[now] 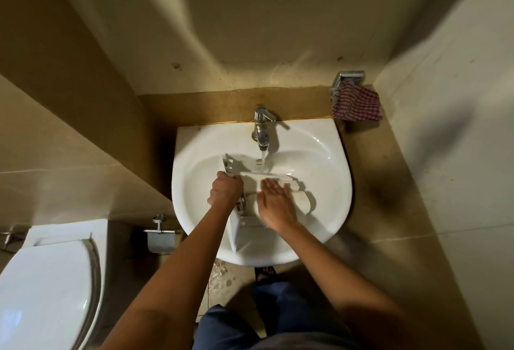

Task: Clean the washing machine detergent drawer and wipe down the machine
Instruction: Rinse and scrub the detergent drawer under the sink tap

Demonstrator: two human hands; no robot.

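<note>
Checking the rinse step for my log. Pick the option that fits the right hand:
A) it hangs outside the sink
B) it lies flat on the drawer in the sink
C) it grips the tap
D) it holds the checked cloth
B: the right hand lies flat with straight fingers on the drawer inside the sink, while the left hand grips the drawer's edge and the cloth hangs untouched by the wall.
</note>
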